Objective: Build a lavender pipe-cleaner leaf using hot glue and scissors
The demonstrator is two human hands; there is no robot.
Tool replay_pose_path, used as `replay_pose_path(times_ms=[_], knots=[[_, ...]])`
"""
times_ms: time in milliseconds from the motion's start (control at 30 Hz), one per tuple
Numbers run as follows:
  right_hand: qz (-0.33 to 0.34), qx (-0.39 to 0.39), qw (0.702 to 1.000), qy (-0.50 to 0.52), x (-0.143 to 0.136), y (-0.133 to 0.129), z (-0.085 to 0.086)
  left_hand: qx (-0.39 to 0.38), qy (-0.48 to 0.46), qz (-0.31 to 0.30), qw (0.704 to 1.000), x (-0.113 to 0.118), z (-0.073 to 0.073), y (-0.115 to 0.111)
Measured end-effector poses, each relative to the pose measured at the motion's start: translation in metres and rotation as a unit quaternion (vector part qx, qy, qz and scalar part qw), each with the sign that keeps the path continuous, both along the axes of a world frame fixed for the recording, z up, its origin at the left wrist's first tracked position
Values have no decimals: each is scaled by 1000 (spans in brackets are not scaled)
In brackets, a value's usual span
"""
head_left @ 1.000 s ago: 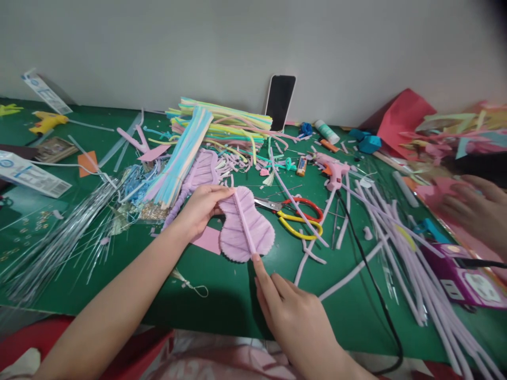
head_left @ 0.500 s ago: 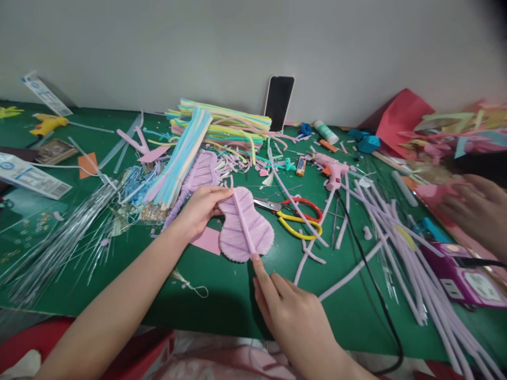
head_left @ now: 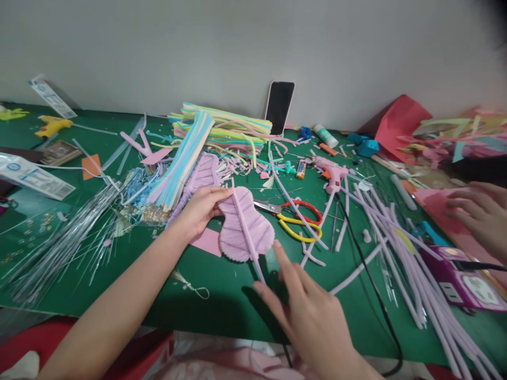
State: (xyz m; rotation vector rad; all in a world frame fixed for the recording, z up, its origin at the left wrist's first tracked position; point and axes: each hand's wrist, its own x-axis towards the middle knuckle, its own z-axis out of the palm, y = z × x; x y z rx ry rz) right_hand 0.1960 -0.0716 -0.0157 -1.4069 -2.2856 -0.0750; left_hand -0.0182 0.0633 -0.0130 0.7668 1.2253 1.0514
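Note:
A lilac, wavy-edged wing-shaped piece [head_left: 255,224] of pipe cleaners is held above the green table. My left hand [head_left: 200,211] pinches its upper left edge between thumb and fingers. Across its face runs a lilac pipe cleaner [head_left: 246,228], whose lower end sticks out past the edge. Just below right, my right hand [head_left: 307,301] has thumb and index finger spread apart, with nothing visibly gripped. The thumb tip is close to the pipe cleaner's free end; whether they touch I cannot tell. Scissors [head_left: 299,219] with red and yellow handles lie beside the wing piece.
Bundled pastel pipe cleaners [head_left: 184,158] lie behind my left hand. A pink glue gun [head_left: 332,171] with a black cord rests at right, near loose lilac pipe cleaners [head_left: 412,274]. A phone [head_left: 279,108] leans on the wall. Another person's hand [head_left: 481,214] is at far right.
My right index finger has come off the pipe cleaner's lower end, and the hand has opened and shifted right and down. That end now shows, sticking out. My left hand keeps its pinch.

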Motion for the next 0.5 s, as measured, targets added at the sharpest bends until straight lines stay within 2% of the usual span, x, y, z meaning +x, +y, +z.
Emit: replay_pose_path(times_ms=[100,200,267,367,433,500], knots=[[-33,-81,990,106,15,17,8,11,-14,-6,1000,-3,-2,1],[-67,-201,947,241,23,40,13,17,-19,-4,1000,-4,-3,2],[-72,-279,895,341,20,55,13,19,-22,-1,1000,-5,-2,2],[-51,-391,792,466,8,70,9,16,-38,9,999,-6,2,2],[-35,-456,726,513,-3,74,5,17,-45,17,999,-6,5,2],[-21,-501,685,529,-13,75,3,21,-46,19,999,-6,6,2]])
